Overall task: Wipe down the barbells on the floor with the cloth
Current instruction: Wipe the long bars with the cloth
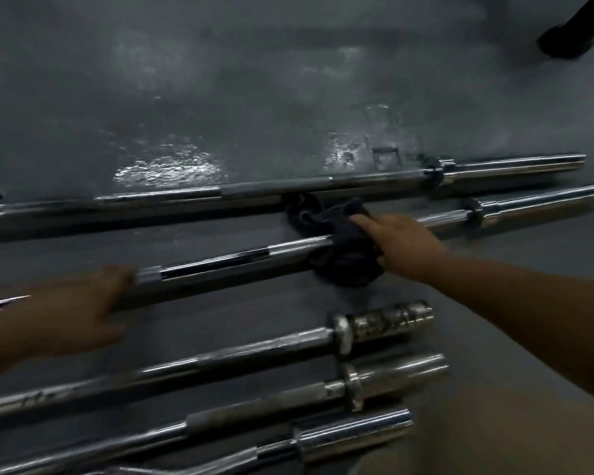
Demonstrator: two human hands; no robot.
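Several chrome barbells lie side by side on the grey floor. On the second barbell from the top (220, 260), my right hand (402, 246) holds a dark cloth (343, 255) wrapped around the shaft near its middle. My left hand (72, 313) rests on the same shaft further left, fingers laid over it, blurred. The top barbell (275, 188) lies just beyond the cloth. Nearer me lie a barbell with a worn sleeve (388, 320) and two more barbells (391, 375), (350, 433).
The grey floor (220, 80) beyond the bars shows shiny wet patches (168, 168). A dark shape, perhaps a shoe or an equipment foot (566, 39), stands at the top right corner. My leg fills the bottom right.
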